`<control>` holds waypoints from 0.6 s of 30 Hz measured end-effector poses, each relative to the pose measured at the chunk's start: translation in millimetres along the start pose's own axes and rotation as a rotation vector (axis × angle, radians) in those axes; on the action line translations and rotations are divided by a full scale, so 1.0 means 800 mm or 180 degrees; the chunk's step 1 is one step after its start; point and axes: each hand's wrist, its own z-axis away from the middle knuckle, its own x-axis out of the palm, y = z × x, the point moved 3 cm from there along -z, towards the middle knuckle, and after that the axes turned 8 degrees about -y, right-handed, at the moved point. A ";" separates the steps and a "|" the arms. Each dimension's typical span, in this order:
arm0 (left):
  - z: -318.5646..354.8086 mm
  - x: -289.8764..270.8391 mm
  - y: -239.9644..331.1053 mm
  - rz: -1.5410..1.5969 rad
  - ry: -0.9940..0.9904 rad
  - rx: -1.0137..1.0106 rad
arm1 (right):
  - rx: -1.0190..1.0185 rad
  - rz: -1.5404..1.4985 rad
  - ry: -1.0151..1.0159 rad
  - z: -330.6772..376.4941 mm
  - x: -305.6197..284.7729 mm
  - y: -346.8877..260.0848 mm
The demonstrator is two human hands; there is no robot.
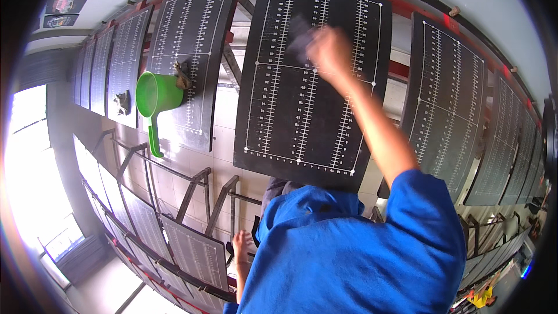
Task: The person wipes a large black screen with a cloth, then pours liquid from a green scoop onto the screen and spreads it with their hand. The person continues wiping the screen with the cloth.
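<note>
In front of me lies a black board [279, 90] printed with white ruler-like scales and dots. Over its upper half, my right hand [330, 49] is closed on a dark greyish cloth [299, 40], both blurred by motion. My right arm stretches forward across the board's right side. Low on the left, beside my body, my left hand [241, 244] hangs with its fingers apart, holding nothing. It is away from the board, near the metal frame bars.
To the left, a green dipper [160, 96] rests on a neighbouring board [195, 90], with a crumpled brown rag [182, 75] by its rim. Another crumpled rag [121, 103] lies on a farther board. More marked boards [442, 104] stand on racks at right. Metal frames [195, 197] stand below left.
</note>
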 end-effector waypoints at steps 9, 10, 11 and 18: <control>0.007 0.066 0.101 -0.0178 0.0171 0.0121 | -0.1415 0.1376 -0.0708 0.134 0.266 -0.161; 0.001 0.055 0.111 0.0552 0.0214 -0.0137 | -0.1590 0.0338 -0.1345 0.226 0.335 -0.207; -0.018 0.037 0.169 0.0505 0.0285 0.0001 | -0.1465 -0.0527 -0.1775 0.275 0.383 -0.235; 0.059 0.032 0.024 -0.0176 0.0469 -0.0002 | -0.1706 -0.0703 -0.1377 0.060 0.253 -0.181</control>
